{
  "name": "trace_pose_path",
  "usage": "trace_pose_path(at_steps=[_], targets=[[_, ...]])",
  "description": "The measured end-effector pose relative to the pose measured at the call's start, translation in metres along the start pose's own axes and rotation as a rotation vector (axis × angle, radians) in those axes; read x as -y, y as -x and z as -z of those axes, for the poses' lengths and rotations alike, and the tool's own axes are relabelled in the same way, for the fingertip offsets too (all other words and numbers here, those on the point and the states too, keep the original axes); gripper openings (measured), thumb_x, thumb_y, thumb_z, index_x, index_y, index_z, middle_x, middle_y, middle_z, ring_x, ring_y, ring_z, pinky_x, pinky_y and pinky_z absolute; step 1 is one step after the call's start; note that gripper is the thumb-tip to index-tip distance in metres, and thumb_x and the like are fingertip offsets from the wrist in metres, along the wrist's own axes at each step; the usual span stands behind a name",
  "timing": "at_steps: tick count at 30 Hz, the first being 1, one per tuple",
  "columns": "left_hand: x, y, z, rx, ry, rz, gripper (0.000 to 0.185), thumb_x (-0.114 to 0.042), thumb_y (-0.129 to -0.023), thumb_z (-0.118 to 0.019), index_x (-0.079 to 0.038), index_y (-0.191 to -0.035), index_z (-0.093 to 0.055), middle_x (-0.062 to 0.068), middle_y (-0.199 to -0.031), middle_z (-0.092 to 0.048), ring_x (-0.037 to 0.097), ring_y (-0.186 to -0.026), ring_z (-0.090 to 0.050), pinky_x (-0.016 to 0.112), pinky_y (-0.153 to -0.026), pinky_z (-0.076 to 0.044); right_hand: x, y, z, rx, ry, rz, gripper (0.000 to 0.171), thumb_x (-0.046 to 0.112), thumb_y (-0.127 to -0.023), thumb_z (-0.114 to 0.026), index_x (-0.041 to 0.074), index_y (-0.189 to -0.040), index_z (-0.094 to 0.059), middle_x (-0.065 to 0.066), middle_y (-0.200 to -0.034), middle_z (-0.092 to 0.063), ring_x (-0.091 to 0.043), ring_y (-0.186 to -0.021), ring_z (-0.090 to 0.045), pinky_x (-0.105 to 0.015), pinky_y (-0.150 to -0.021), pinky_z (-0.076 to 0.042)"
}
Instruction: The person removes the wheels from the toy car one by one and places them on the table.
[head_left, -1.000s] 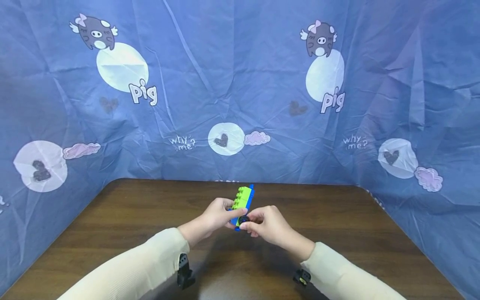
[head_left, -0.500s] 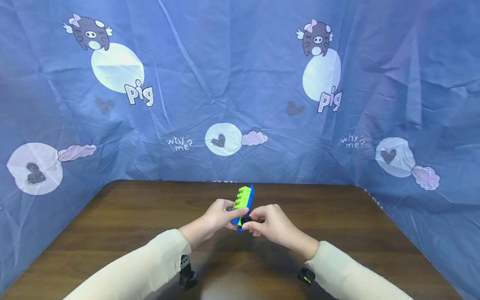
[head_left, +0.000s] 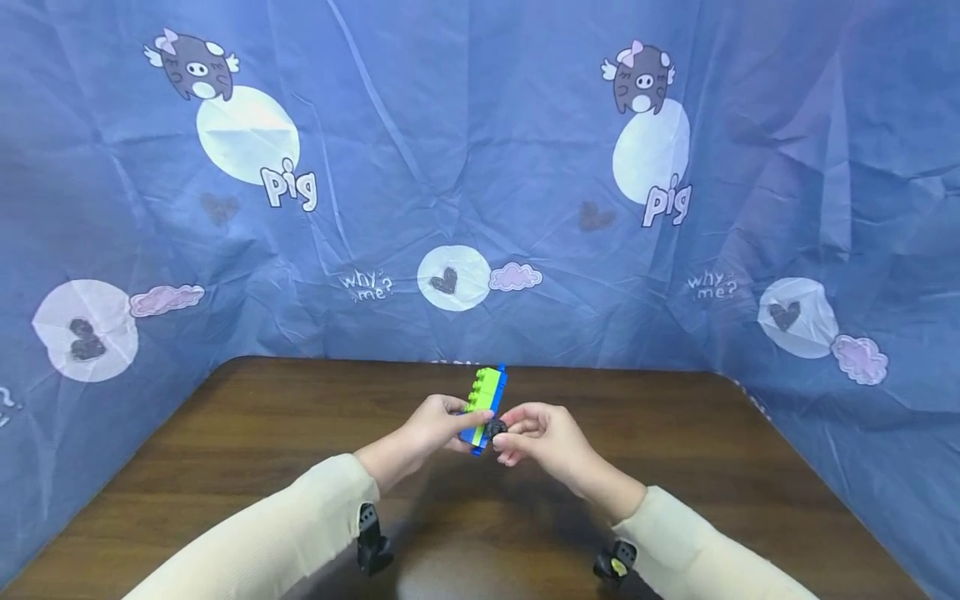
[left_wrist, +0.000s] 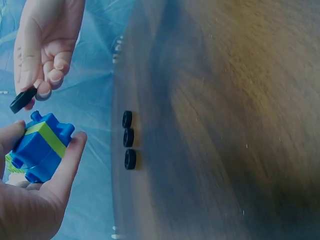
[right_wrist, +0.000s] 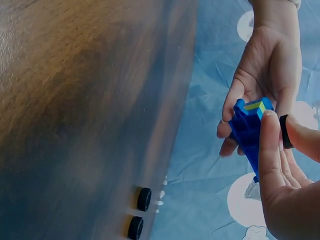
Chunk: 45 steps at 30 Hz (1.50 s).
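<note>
Left hand (head_left: 429, 427) has its fingers wrapped round the blue-green brick block (head_left: 484, 404); right hand (head_left: 542, 435) pinches a black wheel (head_left: 495, 429) beside it. Three spare wheels (left_wrist: 128, 137) sit at the table's (head_left: 675, 433) far edge.

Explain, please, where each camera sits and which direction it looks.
Head: worn on the head, looks forward and down at the brown wooden table; both cream sleeves, left hand and right hand show.
Left wrist: looks past the left hand gripping the blue and green toy brick block toward three small black wheels.
Right wrist: looks past the right hand pinching a black wheel.
Shared: the block and both hands appear in all views.
</note>
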<state>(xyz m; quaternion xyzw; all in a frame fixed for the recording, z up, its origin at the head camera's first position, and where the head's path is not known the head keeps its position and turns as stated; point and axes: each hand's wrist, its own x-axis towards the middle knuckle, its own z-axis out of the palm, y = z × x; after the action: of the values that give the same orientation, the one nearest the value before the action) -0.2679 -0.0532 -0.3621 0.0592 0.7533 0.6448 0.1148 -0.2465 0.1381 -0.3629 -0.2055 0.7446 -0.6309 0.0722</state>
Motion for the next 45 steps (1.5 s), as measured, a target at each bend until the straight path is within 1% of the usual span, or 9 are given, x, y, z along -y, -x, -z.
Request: trace_pose_path(at_steps=[7, 9, 12, 14, 19, 24, 30, 37, 45], targets=[[-0.004, -0.003, 0.003, -0.02, -0.006, 0.038, 0.047, -0.021, -0.098, -0.058, 0.016, -0.125, -0.05, 0.021, -0.101, -0.066, 0.02, -0.077, -0.069, 0.036, -0.076, -0.059, -0.002, -0.001, 0.01, -0.021, -0.061, -0.033, 0.03, 0.0, -0.089, -0.065, -0.018, -0.111, -0.057, -0.025, -0.091, -0.071, -0.014, -0.07, -0.071, -0.038, -0.073, -0.059], [-0.006, -0.005, 0.003, -0.018, 0.006, 0.05, 0.048, -0.02, -0.098, -0.057, 0.015, -0.129, -0.047, 0.022, -0.103, -0.065, 0.027, -0.083, -0.071, 0.036, -0.077, -0.058, -0.002, -0.001, 0.013, -0.043, -0.087, -0.042, 0.03, 0.0, -0.09, -0.064, -0.019, -0.112, -0.057, -0.024, -0.091, -0.071, -0.014, -0.071, -0.071, -0.038, -0.075, -0.059], [-0.007, -0.006, 0.003, -0.008, 0.014, 0.071, 0.049, -0.018, -0.097, -0.056, 0.013, -0.132, -0.045, 0.023, -0.104, -0.066, 0.033, -0.09, -0.071, 0.037, -0.079, -0.058, -0.003, -0.001, 0.019, -0.081, -0.124, -0.075, 0.031, -0.002, -0.09, -0.062, -0.022, -0.113, -0.055, -0.017, -0.088, -0.073, -0.013, -0.071, -0.071, -0.034, -0.075, -0.059], [-0.006, -0.007, 0.003, 0.004, 0.008, 0.078, 0.049, -0.018, -0.097, -0.057, 0.012, -0.134, -0.045, 0.021, -0.103, -0.066, 0.032, -0.088, -0.071, 0.036, -0.079, -0.058, -0.004, 0.0, 0.024, -0.105, -0.147, -0.104, 0.031, -0.003, -0.09, -0.061, -0.023, -0.114, -0.054, -0.012, -0.086, -0.073, -0.012, -0.071, -0.07, -0.031, -0.074, -0.059], [-0.003, -0.007, 0.004, 0.019, 0.007, 0.066, 0.048, -0.016, -0.095, -0.061, 0.012, -0.131, -0.048, 0.016, -0.099, -0.065, 0.016, -0.079, -0.066, 0.034, -0.078, -0.058, -0.007, -0.001, 0.034, -0.141, -0.181, -0.146, 0.032, -0.003, -0.089, -0.062, -0.021, -0.115, -0.055, -0.005, -0.081, -0.072, -0.012, -0.07, -0.07, -0.028, -0.072, -0.059], [-0.001, -0.009, 0.004, 0.023, 0.036, 0.041, 0.042, -0.013, -0.093, -0.063, 0.012, -0.126, -0.052, 0.014, -0.098, -0.065, 0.015, -0.077, -0.065, 0.032, -0.077, -0.058, -0.01, -0.001, 0.041, -0.171, -0.188, -0.139, 0.03, -0.007, -0.088, -0.061, -0.02, -0.114, -0.053, -0.005, -0.081, -0.071, -0.012, -0.069, -0.07, -0.026, -0.07, -0.058], [0.002, -0.005, 0.008, -0.033, 0.032, 0.042, 0.039, -0.016, -0.091, -0.067, 0.008, -0.119, -0.054, 0.01, -0.098, -0.064, 0.012, -0.075, -0.064, 0.027, -0.071, -0.057, -0.012, -0.004, 0.049, -0.221, -0.18, -0.151, 0.03, -0.006, -0.088, -0.062, -0.019, -0.113, -0.053, -0.006, -0.082, -0.071, -0.012, -0.069, -0.069, -0.027, -0.07, -0.058], [0.003, 0.001, 0.013, -0.041, 0.01, 0.05, 0.044, -0.018, -0.091, -0.067, 0.01, -0.122, -0.054, 0.01, -0.094, -0.067, 0.01, -0.071, -0.065, 0.027, -0.069, -0.057, -0.02, -0.007, 0.062, -0.283, -0.176, -0.203, 0.035, -0.005, -0.089, -0.062, -0.021, -0.118, -0.052, -0.003, -0.082, -0.07, -0.01, -0.068, -0.068, -0.023, -0.07, -0.057], [0.002, 0.001, 0.015, -0.077, -0.006, 0.055, 0.046, -0.02, -0.091, -0.068, 0.008, -0.124, -0.054, 0.014, -0.104, -0.067, 0.012, -0.075, -0.065, 0.027, -0.07, -0.056, -0.028, -0.01, 0.072, -0.341, -0.187, -0.204, 0.037, -0.005, -0.089, -0.061, -0.023, -0.12, -0.051, -0.001, -0.078, -0.071, -0.007, -0.064, -0.067, -0.021, -0.068, -0.057]])
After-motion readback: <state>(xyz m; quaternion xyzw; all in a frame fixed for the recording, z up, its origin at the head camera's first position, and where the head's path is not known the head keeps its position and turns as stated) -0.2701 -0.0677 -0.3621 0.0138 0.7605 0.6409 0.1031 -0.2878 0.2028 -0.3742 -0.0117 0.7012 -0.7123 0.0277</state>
